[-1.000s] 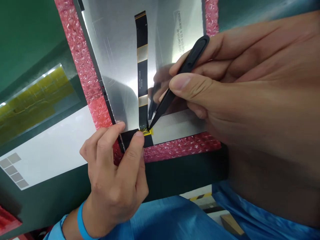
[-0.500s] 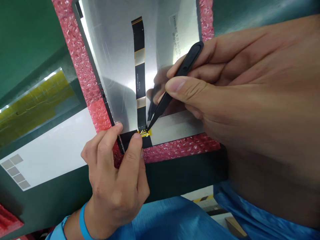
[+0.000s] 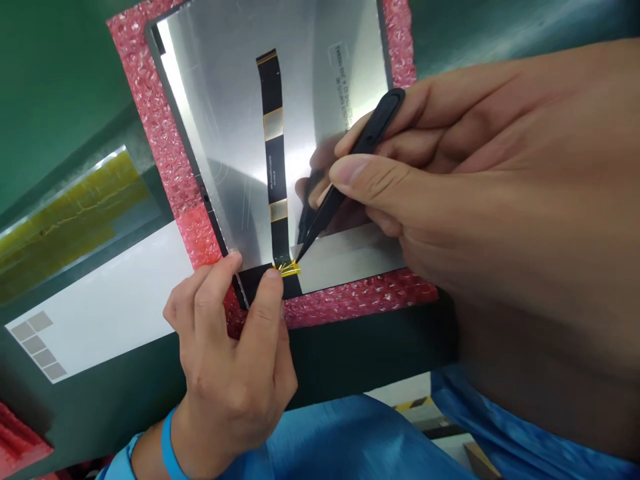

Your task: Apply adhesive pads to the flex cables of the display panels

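A silver display panel [image 3: 230, 100] lies on pink bubble wrap [image 3: 165, 147]. A black flex cable [image 3: 276, 160] runs along the panel down to a small piece of yellow tape [image 3: 290, 269] near the lower edge. My right hand [image 3: 430, 153] grips black tweezers [image 3: 350, 167] between thumb and fingers, with the tips at the tape's right side. My left hand [image 3: 235, 333] rests at the panel's lower left corner, one fingertip at the tape's left end and another on the panel's edge. Its fingers are apart, and nothing shows held in them.
To the left, a white sheet with grey squares [image 3: 120, 300] lies on the green table [image 3: 50, 80]. Above it is a clear sheet bearing yellow tape strips [image 3: 75, 213]. A red wrapped item [image 3: 20, 440] sits at the lower left.
The tweezer tips have shifted slightly right, off the tape's middle to its side. The panel and wrap appear slightly lower and further left in view. My left hand stays at the corner.
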{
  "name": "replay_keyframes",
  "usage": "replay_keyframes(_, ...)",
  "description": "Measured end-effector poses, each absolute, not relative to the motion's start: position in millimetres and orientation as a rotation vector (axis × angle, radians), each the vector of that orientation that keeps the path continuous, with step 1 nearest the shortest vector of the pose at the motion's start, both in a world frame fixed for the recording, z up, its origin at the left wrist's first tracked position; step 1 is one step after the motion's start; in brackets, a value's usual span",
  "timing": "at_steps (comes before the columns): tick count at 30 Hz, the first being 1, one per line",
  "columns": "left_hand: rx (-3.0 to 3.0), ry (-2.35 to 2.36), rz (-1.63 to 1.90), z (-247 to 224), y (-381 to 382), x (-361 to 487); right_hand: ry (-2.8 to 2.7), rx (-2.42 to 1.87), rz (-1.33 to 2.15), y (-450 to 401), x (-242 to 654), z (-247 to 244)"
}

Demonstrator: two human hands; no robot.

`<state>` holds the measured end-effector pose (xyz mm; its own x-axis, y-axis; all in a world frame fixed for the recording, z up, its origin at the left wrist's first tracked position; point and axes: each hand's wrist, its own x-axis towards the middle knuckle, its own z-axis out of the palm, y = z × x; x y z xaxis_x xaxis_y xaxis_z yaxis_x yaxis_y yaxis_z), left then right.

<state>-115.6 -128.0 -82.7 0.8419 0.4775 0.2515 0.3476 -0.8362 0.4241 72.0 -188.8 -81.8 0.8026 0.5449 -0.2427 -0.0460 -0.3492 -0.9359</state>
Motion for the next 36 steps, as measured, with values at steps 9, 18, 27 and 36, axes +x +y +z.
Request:
replay_keyframes(9,2.757,0.629,0.351,-81,-130,-112,-0.328,-1.812,0.665,-184,68,-71)
replay_keyframes(18,2.773,0.649,0.432,-80,-131,-116,-0.271,-1.739,0.683,-182,69,-73)
replay_keyframes(27,2.818,0.655,0.273,-83,-140,-115,-0.255,-1.7,0.668,-185,73,-81)
replay_keyframes(36,2.696,0.779,0.376,-77,-131,-124,-0.306,-1.71,0.627,-186,70,-76)
